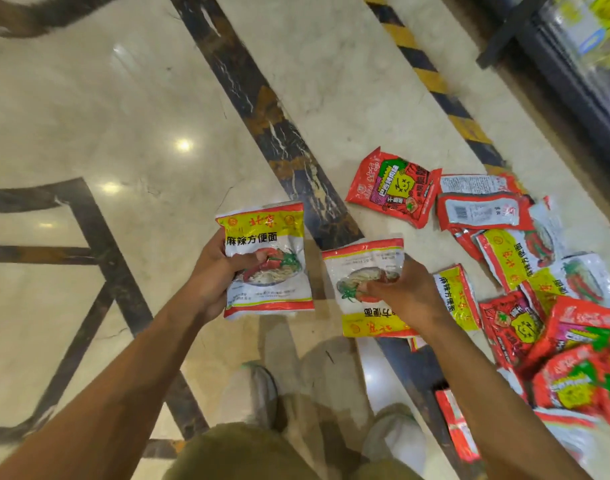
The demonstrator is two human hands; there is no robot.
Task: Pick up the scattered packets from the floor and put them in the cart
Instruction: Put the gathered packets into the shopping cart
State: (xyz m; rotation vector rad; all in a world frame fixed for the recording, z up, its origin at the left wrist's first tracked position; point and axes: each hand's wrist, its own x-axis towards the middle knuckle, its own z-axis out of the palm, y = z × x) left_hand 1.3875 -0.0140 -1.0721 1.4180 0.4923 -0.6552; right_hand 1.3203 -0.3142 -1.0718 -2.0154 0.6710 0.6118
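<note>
Packets in both hands: left grip (213, 271) curls round one noodle packet (267, 233), right grip (407, 292) pinches a second packet (359, 265), both above the floor pile (546, 271). Firm thumbs on the slick wrappers should carry them to the cart, which is not in sight.

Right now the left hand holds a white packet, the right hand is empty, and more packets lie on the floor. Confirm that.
One point is wrong: the right hand is not empty, it grips a second white packet, as the head view shows. The left hand does hold a white packet, and more packets lie on the floor.
</note>
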